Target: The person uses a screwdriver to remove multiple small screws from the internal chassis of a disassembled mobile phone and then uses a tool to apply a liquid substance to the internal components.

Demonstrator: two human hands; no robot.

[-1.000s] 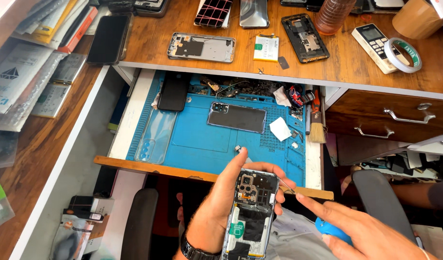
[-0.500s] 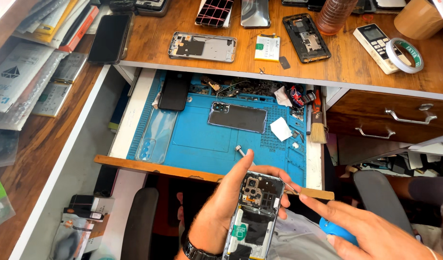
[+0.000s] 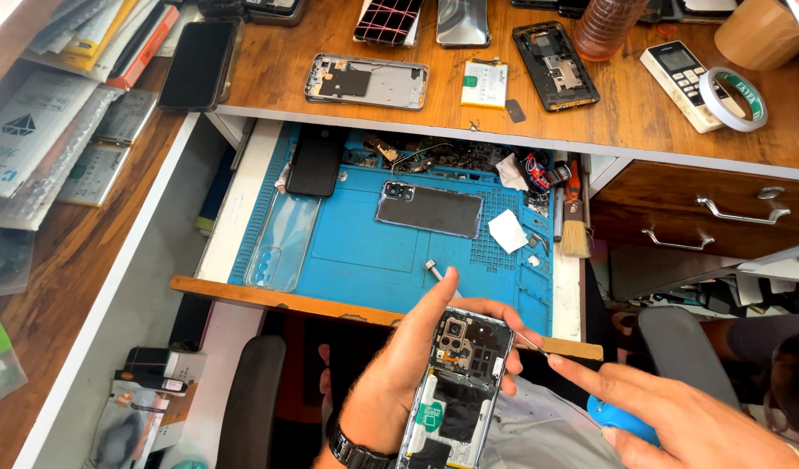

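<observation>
Here, left hand [image 3: 399, 365]: gripped opened phone [image 3: 456, 382] upright, steadying it.
Right hand [image 3: 677, 417]: pinched blue screwdriver [image 3: 621, 417], tip at phone's edge.

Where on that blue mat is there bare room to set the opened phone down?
The blue mat lies bare between the clear phone case, the dark back cover and the drawer's front edge. Its back edge, strewn with small parts, is crowded, and so is the wooden desktop.

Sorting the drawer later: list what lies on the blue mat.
On the blue mat: a dark phone back cover, black phone, clear case, white pad, and small parts at the back. The left hand covers its front edge.
</observation>
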